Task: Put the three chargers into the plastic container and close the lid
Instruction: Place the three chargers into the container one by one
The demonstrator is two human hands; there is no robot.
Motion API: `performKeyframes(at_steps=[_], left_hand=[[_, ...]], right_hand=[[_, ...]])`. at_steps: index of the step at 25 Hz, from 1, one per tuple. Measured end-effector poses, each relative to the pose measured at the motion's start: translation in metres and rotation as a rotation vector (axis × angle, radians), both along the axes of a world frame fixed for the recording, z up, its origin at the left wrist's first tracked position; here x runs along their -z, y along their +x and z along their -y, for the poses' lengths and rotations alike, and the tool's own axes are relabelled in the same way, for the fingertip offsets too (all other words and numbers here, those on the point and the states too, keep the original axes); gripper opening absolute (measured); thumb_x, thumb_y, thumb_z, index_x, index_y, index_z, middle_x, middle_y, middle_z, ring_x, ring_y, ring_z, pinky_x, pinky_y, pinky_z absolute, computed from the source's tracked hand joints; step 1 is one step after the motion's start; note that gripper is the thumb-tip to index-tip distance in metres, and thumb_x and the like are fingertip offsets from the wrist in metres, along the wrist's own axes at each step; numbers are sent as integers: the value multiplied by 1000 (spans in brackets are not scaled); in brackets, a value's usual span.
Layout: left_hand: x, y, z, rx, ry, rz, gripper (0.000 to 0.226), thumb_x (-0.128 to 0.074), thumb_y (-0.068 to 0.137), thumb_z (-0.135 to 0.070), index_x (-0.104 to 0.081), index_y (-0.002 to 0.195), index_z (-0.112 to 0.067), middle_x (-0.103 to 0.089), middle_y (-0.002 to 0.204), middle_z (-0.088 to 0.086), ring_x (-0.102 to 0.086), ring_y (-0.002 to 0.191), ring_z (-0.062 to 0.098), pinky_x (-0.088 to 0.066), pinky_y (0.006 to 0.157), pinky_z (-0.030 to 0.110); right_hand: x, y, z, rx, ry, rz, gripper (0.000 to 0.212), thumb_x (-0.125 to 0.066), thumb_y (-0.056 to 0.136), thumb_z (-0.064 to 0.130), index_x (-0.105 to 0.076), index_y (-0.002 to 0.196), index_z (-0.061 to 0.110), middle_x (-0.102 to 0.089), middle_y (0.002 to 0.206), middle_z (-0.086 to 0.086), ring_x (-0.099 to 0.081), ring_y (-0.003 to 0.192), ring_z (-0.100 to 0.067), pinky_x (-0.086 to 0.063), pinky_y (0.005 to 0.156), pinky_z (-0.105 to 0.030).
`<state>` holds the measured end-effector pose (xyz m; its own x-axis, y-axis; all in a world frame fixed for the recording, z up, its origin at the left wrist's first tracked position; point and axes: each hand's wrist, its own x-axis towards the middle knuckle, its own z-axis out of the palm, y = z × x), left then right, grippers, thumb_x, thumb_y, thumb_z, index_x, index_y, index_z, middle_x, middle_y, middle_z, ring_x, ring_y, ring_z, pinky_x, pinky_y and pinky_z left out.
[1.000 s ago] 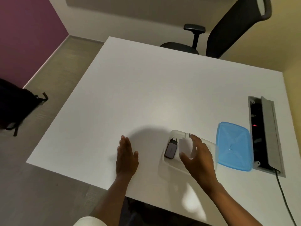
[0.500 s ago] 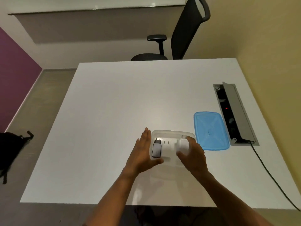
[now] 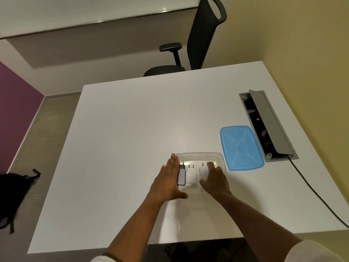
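A clear plastic container (image 3: pixel 200 155) sits on the white table (image 3: pixel 132 138) in front of me. Inside lie a dark grey charger (image 3: pixel 181 177), a white charger (image 3: pixel 191 174) in the middle and another white charger (image 3: pixel 203 170) on the right. My left hand (image 3: pixel 168 181) lies flat against the container's left side, fingers extended, thumb along the near edge. My right hand (image 3: pixel 215 179) rests inside the container with its fingers on the right white charger. The blue lid (image 3: pixel 241 147) lies flat on the table, right of the container.
An open grey cable port (image 3: pixel 268 125) with a red light is set into the table at the right; a black cable (image 3: pixel 319 197) runs from it off the near right edge. A black office chair (image 3: pixel 188 53) stands beyond the far edge. A dark bag (image 3: pixel 13 193) lies on the floor, left.
My left hand moved from flat on the table to the container's left side. My right hand has set the white charger down inside on the right. The camera view shifted.
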<state>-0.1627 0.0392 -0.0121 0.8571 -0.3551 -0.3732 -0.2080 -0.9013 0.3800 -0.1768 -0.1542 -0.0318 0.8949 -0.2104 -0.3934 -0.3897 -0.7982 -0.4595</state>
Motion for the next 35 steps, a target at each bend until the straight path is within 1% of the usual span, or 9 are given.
performKeyframes(at_steps=[3,5,13,16,23,28,30,32,35], left_hand=[[-1,0,3,-36,-60,-41,146,-83,61,-58,26,151,-21,30,161,-7,12,152,12,-21,124,34],[-1,0,5,-51,-83,-58,147,-85,61,-55,27,150,-21,32,160,-8,13,152,12,-23,123,34],[4,2,6,-83,-155,-98,147,-87,62,-48,28,150,-21,34,159,-8,11,152,12,-24,120,28],[5,3,8,-89,-172,-105,148,-88,62,-45,27,150,-19,34,159,-6,14,152,13,-18,118,24],[9,1,11,-90,-189,-101,148,-89,62,-44,27,150,-15,35,158,-4,16,151,16,-15,119,25],[5,0,11,-103,-182,-101,148,-87,63,-45,30,149,-20,39,156,-7,16,151,15,-19,120,27],[1,-2,12,-100,-163,-100,147,-86,63,-48,30,149,-21,39,156,-8,17,151,15,-21,119,28],[-5,0,12,-108,-182,-87,145,-85,64,-50,28,149,-21,38,155,-9,17,151,13,-21,121,30],[-18,9,18,-132,-262,-55,135,-78,71,-56,27,151,-24,33,157,-10,12,152,12,-16,118,24]], right_hand=[[7,4,0,6,-21,-34,70,-75,76,34,-40,134,17,-58,120,-15,-63,103,-30,-55,85,-36],[11,4,0,4,-40,-42,70,-75,77,36,-40,134,17,-58,120,-14,-63,104,-29,-54,85,-35],[18,7,-7,25,-56,-35,70,-76,77,39,-40,133,18,-58,122,-13,-64,106,-28,-55,86,-36],[19,10,-11,24,-50,-38,68,-76,78,37,-41,133,17,-59,123,-14,-64,106,-29,-54,87,-35],[20,11,-11,-19,-48,-21,65,-74,82,32,-42,136,15,-59,125,-13,-62,111,-29,-52,92,-35],[16,11,-7,-30,-27,-38,67,-72,83,32,-38,138,15,-59,124,-14,-63,109,-30,-53,90,-35],[13,7,-5,-58,-76,17,65,-71,83,31,-39,137,14,-59,123,-14,-63,107,-29,-56,89,-36],[6,5,-2,-147,-148,149,56,-70,83,26,-45,132,13,-61,120,-12,-64,104,-27,-57,85,-34],[-13,5,14,-237,-166,357,46,-74,78,18,-57,120,9,-67,104,-11,-66,91,-27,-56,74,-32]])
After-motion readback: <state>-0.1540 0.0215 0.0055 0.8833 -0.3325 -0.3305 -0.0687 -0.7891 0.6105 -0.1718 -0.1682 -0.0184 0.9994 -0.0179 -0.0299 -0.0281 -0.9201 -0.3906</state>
